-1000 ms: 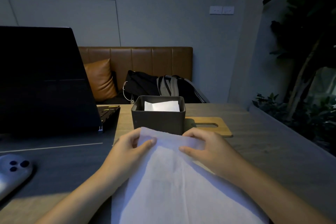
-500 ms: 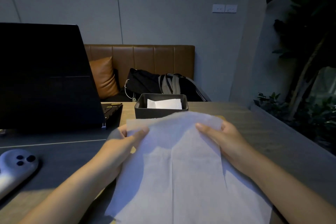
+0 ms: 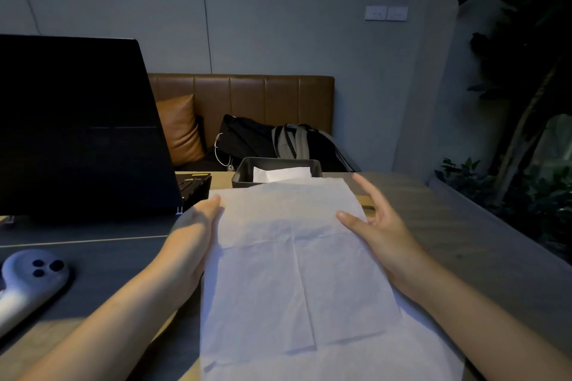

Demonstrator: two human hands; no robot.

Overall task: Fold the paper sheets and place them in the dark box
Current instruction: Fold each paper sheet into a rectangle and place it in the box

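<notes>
While a thin white creased paper sheet (image 3: 291, 257) hangs lifted over the near edge of a wooden table (image 3: 433, 226), the person's left hand (image 3: 192, 235) holds its left edge, the thumb lying on top near the upper left corner and the other fingers hidden beneath the sheet. The right hand (image 3: 374, 226) meets the sheet's right edge with its thumb laid on the top face; its remaining fingers are spread and nearly straight, reaching out past the paper's right side, and whether any of them touch the underside cannot be told. The sheet shows 1 vertical crease down its middle and 1 horizontal crease across its upper part. A second layer of white paper (image 3: 340, 362) shows below its lower edge. The sheet's far edge overlaps the near wall of the dark rectangular plastic box (image 3: 244, 178), which stands on the table just beyond the hands and holds a folded white paper (image 3: 281, 174). To the left stands an open black laptop (image 3: 77, 127), and nearer lies a pale grey handheld controller with 3 dark buttons (image 3: 28, 281). Beyond the table, a brown leather bench (image 3: 247, 99) carries an orange cushion (image 3: 179, 127) and dark bags (image 3: 278, 142).
</notes>
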